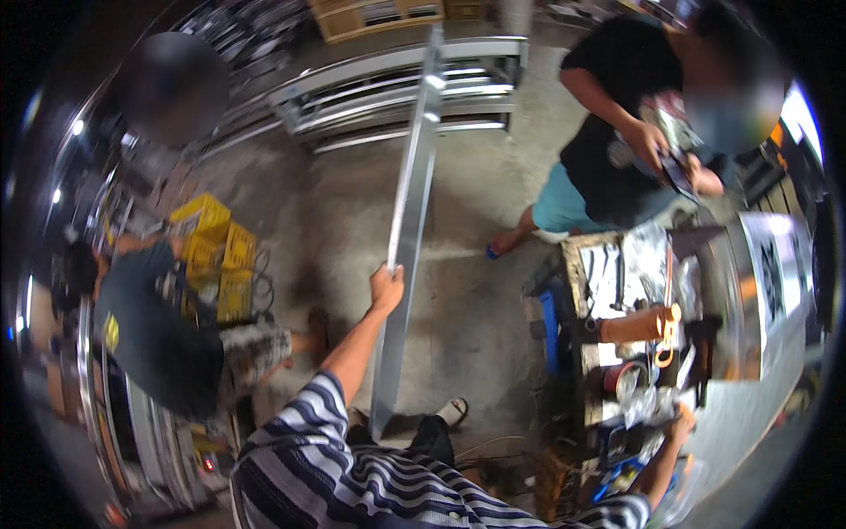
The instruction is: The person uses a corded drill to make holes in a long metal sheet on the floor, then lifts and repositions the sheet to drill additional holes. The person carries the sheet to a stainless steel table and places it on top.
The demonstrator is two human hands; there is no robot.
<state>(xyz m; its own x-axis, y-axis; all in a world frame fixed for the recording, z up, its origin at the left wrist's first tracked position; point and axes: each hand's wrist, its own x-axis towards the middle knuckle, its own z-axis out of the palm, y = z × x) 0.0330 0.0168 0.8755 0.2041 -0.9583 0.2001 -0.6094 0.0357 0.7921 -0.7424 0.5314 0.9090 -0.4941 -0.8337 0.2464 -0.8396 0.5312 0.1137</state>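
Observation:
My left hand [386, 289] is closed around the edge of a long grey metal profile [412, 194]. The profile slants from near my feet up to the far end, where it overlaps a metal rack in the view. My right hand [679, 425] is over the cluttered bench at the right, its fingers curled. What it grips, if anything, is too small to make out. Near it are clear plastic wrapping [636, 407] and a round tin with red sides [621, 377]. Beyond those lies an orange-brown cylinder [631, 326].
The bench [575, 264] also carries hand tools. A person in a black shirt [617, 88] stands beyond it, holding a phone-like object. Another person in a dark shirt [159, 326] bends at the left, by yellow crates [236, 256]. A metal rack [476, 110] stands ahead.

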